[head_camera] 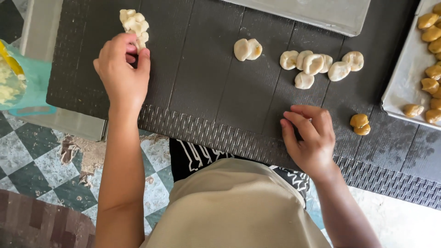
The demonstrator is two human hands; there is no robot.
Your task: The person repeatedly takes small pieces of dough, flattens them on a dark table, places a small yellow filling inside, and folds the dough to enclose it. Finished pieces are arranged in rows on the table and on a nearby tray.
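Seen from the head camera, the left hand is closed around the lower end of a lump of pale dough at the far left of the dark slatted desk, thumb and fingers pinching it so that the knobbly top sticks out above the grip. The right hand rests near the desk's front edge with its fingers curled loosely inward; whether it has a small piece under the fingertips cannot be told. Further back lie two flattened dough discs touching each other, and to their right a cluster of shaped pale pieces. Two brown filling balls sit just beside the right hand, and more fill the metal tray at the right edge. A teal bag hangs off the left side.

The dough looks soft, light and somewhat sticky, so it probably tears and dents easily; a gentle pinch at its edge seems the best hold.
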